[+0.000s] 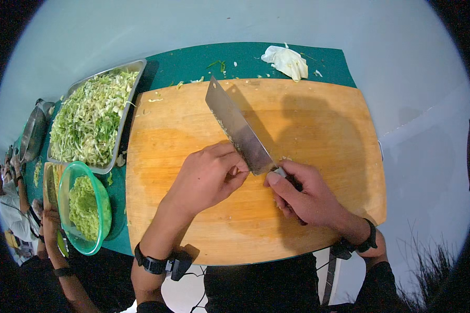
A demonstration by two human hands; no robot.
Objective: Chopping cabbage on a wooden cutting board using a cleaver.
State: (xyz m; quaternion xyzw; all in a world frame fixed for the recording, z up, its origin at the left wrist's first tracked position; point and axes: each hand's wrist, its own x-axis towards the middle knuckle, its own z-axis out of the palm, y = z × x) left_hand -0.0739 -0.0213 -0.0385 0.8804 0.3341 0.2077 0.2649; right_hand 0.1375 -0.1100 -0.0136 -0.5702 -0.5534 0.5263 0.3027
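Observation:
My right hand [303, 191] grips the dark handle of a cleaver [239, 127] with a broad rectangular blade. The blade is raised over a wooden cutting board [172, 234] and points up and to the left. Small green bits cling along its left edge. My left hand [207, 178] is curled, with its fingertips at the lower part of that edge, near the blade's heel. Whether the fingertips press on the metal or pinch some scraps, I cannot tell. A few pale crumbs are scattered on the board.
Left of the board, a metal tray [141, 74] holds shredded cabbage [92, 117]. Nearer me, a green plastic bowl [107, 213] contains finely chopped greens [83, 207]. A cabbage leaf [286, 62] lies on the green mat [172, 62]. Other people work at the far left, one hand [51, 219] beside the bowl.

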